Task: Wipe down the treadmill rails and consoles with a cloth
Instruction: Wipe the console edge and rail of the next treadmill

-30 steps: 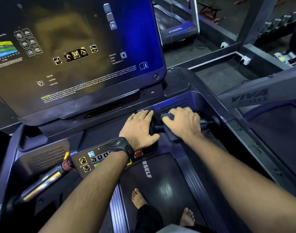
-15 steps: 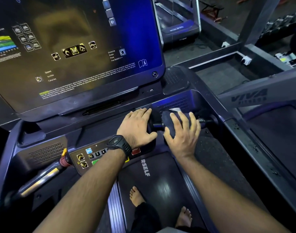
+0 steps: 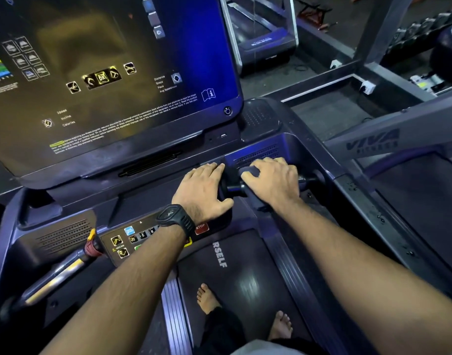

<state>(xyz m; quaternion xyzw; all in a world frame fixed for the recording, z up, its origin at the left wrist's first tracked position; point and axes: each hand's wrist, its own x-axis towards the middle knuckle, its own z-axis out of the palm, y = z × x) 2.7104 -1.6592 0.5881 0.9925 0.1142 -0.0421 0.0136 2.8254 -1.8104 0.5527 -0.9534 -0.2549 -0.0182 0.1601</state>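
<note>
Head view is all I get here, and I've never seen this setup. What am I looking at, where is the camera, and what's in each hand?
There is no robot: a person is working with bare hands. The one picture comes from a camera worn on the person's head, looking forward and down. The big tilted panel at the upper left is the treadmill's console screen. Below it sits a button panel with a red STOP button. The left hand, with a black watch on its wrist, lies flat on the console ledge and holds nothing. The right hand is curled round a dark cloth wrapped over a short handlebar. At the bottom are the person's bare feet on the belt.
</note>
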